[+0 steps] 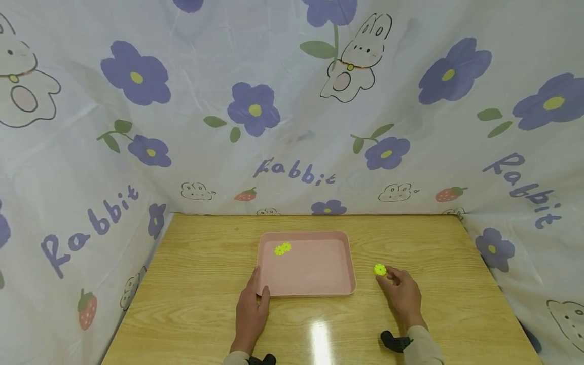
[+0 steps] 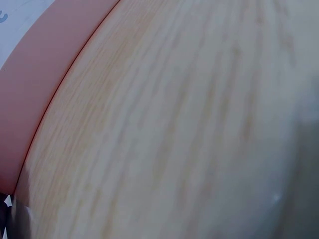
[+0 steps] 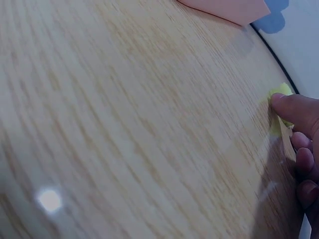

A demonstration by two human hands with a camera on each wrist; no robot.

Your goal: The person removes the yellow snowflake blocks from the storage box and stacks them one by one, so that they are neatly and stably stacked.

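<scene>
A shallow pink tray point(image 1: 310, 293) lies on the wooden table. At its front left corner is my left hand point(image 1: 250, 310), holding it with fingers along the outer left side and the thumb over the front rim. Two bright yellow flower-shaped pieces point(image 1: 282, 249) lie partly overlapping inside the tray, toward the back left. To the right of the tray, my right hand point(image 1: 403, 296) pinches another yellow flower-shaped piece point(image 1: 380, 269) between thumb and fingers. In the right wrist view the thumb covers part of this piece point(image 3: 285, 89), held close over the table.
The wooden table point(image 1: 205, 253) reaches back to a white curtain point(image 1: 292, 137) printed with rabbits and purple flowers, which also hangs on both sides. Black wrist devices point(image 1: 395, 341) sit on both forearms. Light glares off the table front point(image 1: 321, 342).
</scene>
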